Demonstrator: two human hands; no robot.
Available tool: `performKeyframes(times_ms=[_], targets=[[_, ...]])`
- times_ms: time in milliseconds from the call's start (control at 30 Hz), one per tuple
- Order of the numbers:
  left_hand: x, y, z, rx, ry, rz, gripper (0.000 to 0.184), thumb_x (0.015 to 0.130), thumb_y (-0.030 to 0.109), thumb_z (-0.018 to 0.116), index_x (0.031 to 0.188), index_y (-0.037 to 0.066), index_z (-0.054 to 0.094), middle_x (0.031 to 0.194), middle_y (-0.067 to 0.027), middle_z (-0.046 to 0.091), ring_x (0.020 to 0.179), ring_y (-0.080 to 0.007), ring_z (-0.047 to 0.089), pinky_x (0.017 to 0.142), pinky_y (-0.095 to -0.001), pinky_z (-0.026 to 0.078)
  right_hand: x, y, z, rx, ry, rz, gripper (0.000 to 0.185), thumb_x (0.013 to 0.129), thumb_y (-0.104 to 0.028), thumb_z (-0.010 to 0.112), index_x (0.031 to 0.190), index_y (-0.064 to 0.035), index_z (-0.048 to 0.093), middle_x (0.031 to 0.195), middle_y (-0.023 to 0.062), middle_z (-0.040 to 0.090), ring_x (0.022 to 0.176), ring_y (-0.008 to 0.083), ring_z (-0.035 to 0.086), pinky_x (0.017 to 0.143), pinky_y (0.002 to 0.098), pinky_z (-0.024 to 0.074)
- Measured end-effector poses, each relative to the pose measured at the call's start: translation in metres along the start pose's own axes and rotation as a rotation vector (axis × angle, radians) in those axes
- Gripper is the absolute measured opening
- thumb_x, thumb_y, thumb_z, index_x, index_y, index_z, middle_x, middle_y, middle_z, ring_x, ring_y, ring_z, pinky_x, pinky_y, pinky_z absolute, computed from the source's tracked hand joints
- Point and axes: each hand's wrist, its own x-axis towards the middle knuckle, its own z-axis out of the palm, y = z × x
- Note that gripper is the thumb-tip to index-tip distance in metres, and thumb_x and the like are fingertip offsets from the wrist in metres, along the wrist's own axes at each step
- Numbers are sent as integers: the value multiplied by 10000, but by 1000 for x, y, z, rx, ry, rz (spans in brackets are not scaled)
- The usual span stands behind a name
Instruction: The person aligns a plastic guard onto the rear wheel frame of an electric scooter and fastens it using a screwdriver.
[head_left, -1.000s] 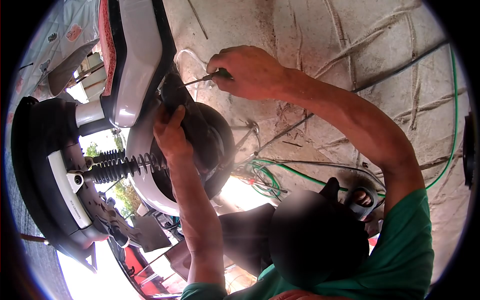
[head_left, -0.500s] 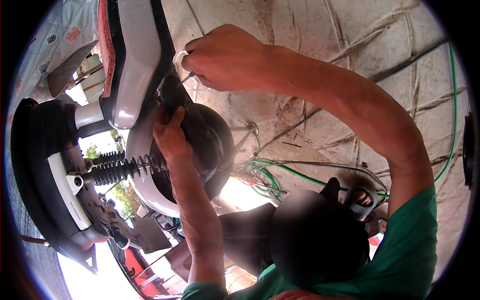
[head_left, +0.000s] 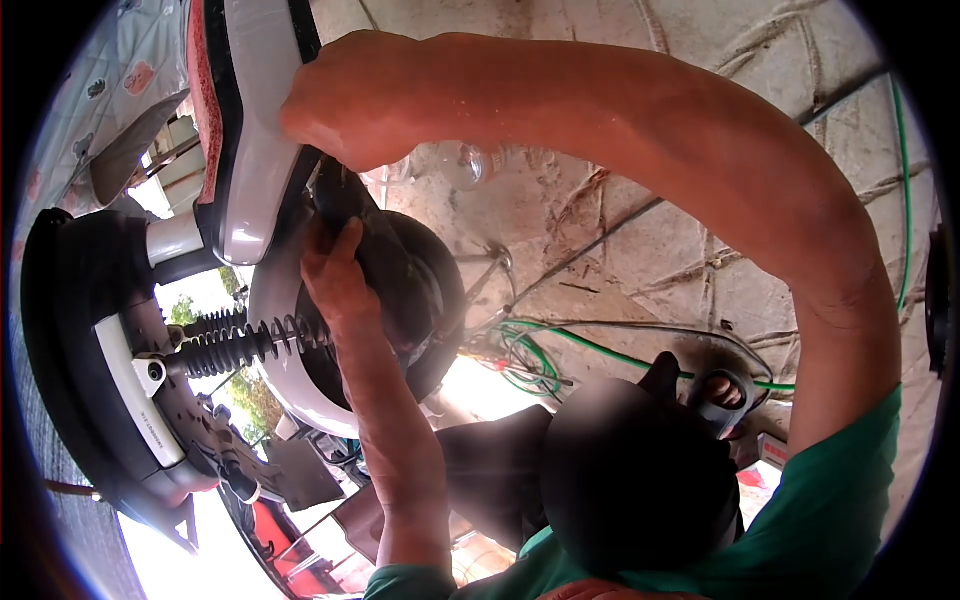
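Observation:
My left hand (head_left: 340,272) has its fingers curled over the black rubber tyre (head_left: 400,285) of a wheel with a white rim or cover (head_left: 275,300). Above it, my right hand (head_left: 345,100) is a closed fist beside the white and black body panel (head_left: 265,110), at the tyre's upper end. The thin metal rod that showed in this fist half a second ago is now hidden behind the hand and wrist. A coil-spring shock absorber (head_left: 235,345) runs to the left of my left forearm.
A black rear part with a white strip (head_left: 140,390) stands at the left. On the dusty floor (head_left: 620,260) lie a green hose (head_left: 640,358), dark cables and a clear plastic container (head_left: 470,165). A foot in a sandal (head_left: 722,392) is at the right. A dark rounded shape (head_left: 640,480) fills the bottom.
My right hand has swung left and slightly down, over the body panel, so the rod no longer shows. The clear container has come into sight. My left hand keeps its hold.

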Motion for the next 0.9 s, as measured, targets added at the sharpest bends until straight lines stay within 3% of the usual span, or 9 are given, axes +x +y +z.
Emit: performKeyframes(times_ms=[200,400,600,700,900], targets=[[-2,3,4,0,9,-5,417,854,-3,655,1258,-82,592,1101,-98,673,950,-175,629,882,-290,498,4,-4,-1,225,-100,279,156,761,-70,634,853,6,735,831,184,713,830,359,709,696,440,573],[-1,-2,0,4,24,4,424,855,-5,655,1267,-83,590,1115,-108,673,973,-181,633,899,-290,495,3,2,-6,217,-308,191,185,724,-39,637,879,25,717,838,191,707,852,374,695,717,449,559],[-3,3,1,34,10,19,411,856,3,659,1254,-81,604,1120,-113,674,997,-176,628,912,-282,484,-27,12,26,198,232,163,169,803,-123,723,921,-10,679,758,185,674,825,375,692,689,467,539],[-4,6,6,35,38,7,403,851,-5,663,1243,-79,609,1112,-109,676,990,-175,627,911,-285,483,-28,10,34,269,265,172,215,831,-198,744,943,-27,681,849,180,695,879,374,691,708,464,544],[-2,2,4,15,52,23,400,843,-19,669,1234,-82,611,1111,-104,676,977,-180,632,905,-288,487,-32,7,20,399,43,343,332,857,-159,705,1142,-10,621,852,169,707,818,371,695,729,447,550]])
